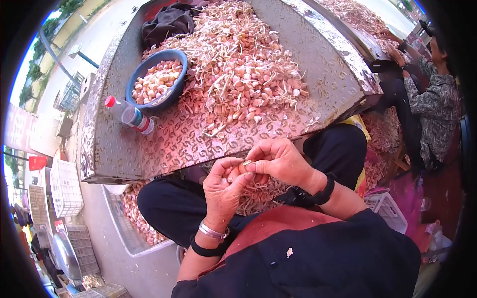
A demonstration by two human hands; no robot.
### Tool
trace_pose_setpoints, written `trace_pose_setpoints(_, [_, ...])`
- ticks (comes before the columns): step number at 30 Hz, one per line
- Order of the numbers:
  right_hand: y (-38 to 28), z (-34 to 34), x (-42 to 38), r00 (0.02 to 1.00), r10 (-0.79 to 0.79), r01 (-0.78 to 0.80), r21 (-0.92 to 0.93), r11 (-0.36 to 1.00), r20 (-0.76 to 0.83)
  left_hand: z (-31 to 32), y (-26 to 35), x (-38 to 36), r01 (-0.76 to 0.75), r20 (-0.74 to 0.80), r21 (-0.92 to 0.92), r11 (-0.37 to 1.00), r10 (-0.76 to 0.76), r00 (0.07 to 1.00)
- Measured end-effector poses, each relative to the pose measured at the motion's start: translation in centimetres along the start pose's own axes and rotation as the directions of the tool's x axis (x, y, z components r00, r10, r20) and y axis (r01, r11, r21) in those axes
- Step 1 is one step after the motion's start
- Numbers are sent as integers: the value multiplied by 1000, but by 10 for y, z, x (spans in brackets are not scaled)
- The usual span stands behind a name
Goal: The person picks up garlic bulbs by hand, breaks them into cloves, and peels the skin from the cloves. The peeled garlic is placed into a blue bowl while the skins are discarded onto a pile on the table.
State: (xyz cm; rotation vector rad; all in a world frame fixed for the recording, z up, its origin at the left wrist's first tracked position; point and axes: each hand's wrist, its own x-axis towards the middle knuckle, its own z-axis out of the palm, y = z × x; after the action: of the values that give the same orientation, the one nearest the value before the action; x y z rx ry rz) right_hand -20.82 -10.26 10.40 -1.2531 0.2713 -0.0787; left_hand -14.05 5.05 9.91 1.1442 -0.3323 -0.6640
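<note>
Both my hands meet above my lap, just in front of the metal bed's near edge. My left hand is closed around pinkish garlic cloves, partly covered by the fingers. Against it, my right hand pinches a garlic clove with a small yellowish end showing between the fingertips. Beyond the hands, a large heap of garlic cloves with dry stems and skins spreads over the metal bed. More stems and skins lie below my hands, between my knees.
A blue bowl of cloves and a red-capped plastic bottle rest on the bed's left side, with dark cloth behind. A white crate of garlic stands by my left knee. At right, another person sits beside a second garlic heap.
</note>
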Motion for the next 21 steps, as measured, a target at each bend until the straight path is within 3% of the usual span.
trace_pose_setpoints(2, [-4,-5,1,987,104,-99,-48,994,126,-7,-2,-1,22,24,10,1000,-23,999])
trace_pose_setpoints(9, [1,1,3,972,166,-186,118,975,165,-12,-5,-2,156,-96,-188,970,-176,980])
trace_pose_setpoints(11, [8,5,2,973,151,-167,82,982,175,-15,-10,-1,124,-116,-158,980,-143,983])
trace_pose_setpoints(13, [15,6,1,994,41,-27,-132,991,103,-19,-10,-1,128,-60,-29,991,-130,990])
trace_pose_setpoints(17, [10,1,1,971,168,-154,-92,984,170,-27,-10,-4,177,-43,-71,982,-180,983])
trace_pose_setpoints(18, [9,-2,2,971,170,-156,-93,983,169,-29,-9,-4,206,-4,-144,968,-209,978])
trace_pose_setpoints(20, [5,-5,4,956,200,-228,112,967,215,-32,-10,-4,231,33,-218,948,-230,973])
trace_pose_setpoints(21, [6,-3,5,953,202,-230,108,967,225,-35,-14,-3,264,53,-374,889,-264,963])
